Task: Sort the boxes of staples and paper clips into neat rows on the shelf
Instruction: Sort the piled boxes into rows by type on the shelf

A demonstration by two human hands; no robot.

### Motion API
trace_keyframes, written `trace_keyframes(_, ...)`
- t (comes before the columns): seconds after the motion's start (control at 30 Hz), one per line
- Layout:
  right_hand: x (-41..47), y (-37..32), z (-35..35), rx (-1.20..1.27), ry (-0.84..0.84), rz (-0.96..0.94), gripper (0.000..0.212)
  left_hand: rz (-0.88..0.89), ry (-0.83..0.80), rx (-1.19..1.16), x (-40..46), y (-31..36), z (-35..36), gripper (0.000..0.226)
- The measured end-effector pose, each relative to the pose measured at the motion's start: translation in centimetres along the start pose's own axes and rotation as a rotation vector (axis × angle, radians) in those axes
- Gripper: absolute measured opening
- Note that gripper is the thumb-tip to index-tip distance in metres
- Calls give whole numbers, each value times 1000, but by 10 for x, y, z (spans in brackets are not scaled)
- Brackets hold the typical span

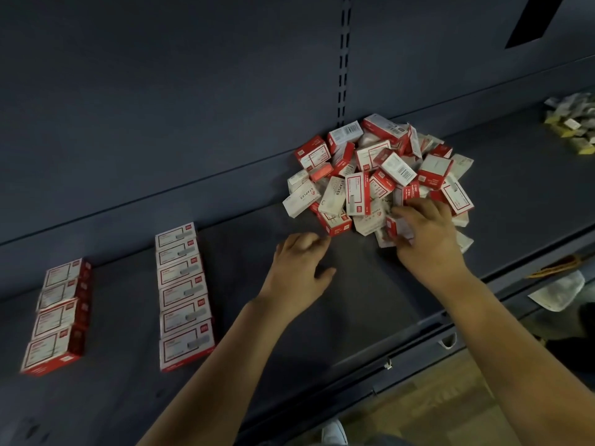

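A loose heap of red-and-white boxes (380,175) lies at the back of the dark shelf (338,300). My right hand (428,236) rests palm down on the heap's near edge, fingers spread over the boxes; whether it grips one is hidden. My left hand (301,265) hovers just left of the heap with loosely curled fingers, holding nothing, its fingertips close to a red box (336,225). Two neat rows of boxes run front to back: one row (183,294) of several boxes mid-left and a shorter row (59,313) far left.
A second pile of yellow and grey packets (573,123) sits at the shelf's far right. A slotted upright (344,59) runs up the back panel. Below the shelf's front lip (418,346) a lower shelf holds a white bag (560,291).
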State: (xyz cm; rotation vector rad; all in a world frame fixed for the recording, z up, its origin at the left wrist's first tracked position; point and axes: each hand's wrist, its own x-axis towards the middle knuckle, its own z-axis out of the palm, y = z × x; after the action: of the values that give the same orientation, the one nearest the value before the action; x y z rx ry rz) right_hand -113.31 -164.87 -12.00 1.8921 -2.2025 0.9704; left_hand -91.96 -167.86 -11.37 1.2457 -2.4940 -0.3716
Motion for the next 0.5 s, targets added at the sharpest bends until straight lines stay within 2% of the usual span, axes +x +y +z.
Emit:
trace_keyframes(0.17, 0, 4, 1, 8, -10, -50, 50, 6, -9, -4, 1, 2, 4, 54)
trace_keyframes(0.33, -5, -5, -4, 216, 11, -103, 46, 16, 12, -53, -1, 8, 9, 53)
trace_keyframes(0.5, -14, -25, -13, 290, 94, -219, 46, -34, 67, -317, -5, 17, -3, 49)
